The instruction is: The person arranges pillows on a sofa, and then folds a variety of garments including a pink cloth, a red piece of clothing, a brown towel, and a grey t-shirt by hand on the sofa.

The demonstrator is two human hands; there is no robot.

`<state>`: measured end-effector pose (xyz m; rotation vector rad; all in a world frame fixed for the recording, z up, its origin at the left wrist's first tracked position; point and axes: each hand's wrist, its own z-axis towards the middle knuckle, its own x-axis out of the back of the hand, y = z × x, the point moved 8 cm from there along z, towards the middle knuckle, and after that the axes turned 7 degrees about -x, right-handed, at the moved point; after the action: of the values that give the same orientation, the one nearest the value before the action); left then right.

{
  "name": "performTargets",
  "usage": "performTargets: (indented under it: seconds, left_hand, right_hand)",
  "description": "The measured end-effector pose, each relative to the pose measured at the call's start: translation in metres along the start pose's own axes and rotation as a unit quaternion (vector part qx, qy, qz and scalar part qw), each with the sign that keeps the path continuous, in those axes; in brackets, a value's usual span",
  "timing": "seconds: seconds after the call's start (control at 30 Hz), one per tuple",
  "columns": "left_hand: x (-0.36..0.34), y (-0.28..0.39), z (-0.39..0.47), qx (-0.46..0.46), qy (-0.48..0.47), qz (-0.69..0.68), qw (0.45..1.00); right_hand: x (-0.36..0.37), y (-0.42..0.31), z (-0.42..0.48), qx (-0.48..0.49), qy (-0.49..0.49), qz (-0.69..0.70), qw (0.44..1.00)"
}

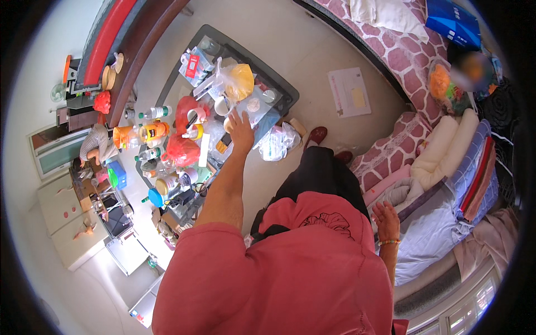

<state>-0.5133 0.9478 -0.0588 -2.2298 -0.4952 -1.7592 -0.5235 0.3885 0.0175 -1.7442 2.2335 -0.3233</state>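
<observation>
My left hand (243,132) reaches over the cluttered table with its fingers spread. Beside its fingertips is a small pale round object (228,124), partly hidden; whether they touch I cannot tell. A white cup (222,106) stands just beyond, near a clear plastic bag with yellow contents (240,81). Left of the hand lie a yellow-and-black phone-like device (224,143), a white strip (204,150), a roll of yellow tape (197,132) and red plastic bags (183,150). My right hand (386,222), a beaded bracelet at its wrist, hangs empty beside the sofa with fingers loosely apart.
Several bottles (155,112) and a blue-lidded jar (155,197) crowd the table's left side. A white plastic bag (274,143) is by its near edge. A flat printed sheet (349,92) lies on the floor. Cushions (444,144) fill the right side. Another person (95,144) is at far left.
</observation>
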Motion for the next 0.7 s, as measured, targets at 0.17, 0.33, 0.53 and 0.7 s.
performTargets:
  seconds: [0.17, 0.33, 0.53, 0.7]
  left_hand:
    - [-0.055, 0.002, -0.048, -0.024, -0.13, -0.01, 0.991]
    - [-0.08, 0.038, -0.07, -0.09, -0.24, -0.049, 0.965]
    - [-0.068, 0.093, -0.014, -0.226, -0.273, -0.143, 0.924]
    - [-0.051, 0.154, 0.048, -0.369, -0.217, -0.182, 0.885]
  right_hand:
    - [0.017, 0.023, 0.008, 0.0, -0.008, 0.031, 0.999]
    - [0.021, 0.038, -0.001, -0.002, 0.021, 0.059, 0.998]
    - [0.032, 0.058, -0.017, 0.024, 0.09, 0.132, 0.987]
    - [0.071, 0.099, -0.032, 0.089, 0.216, 0.181, 0.955]
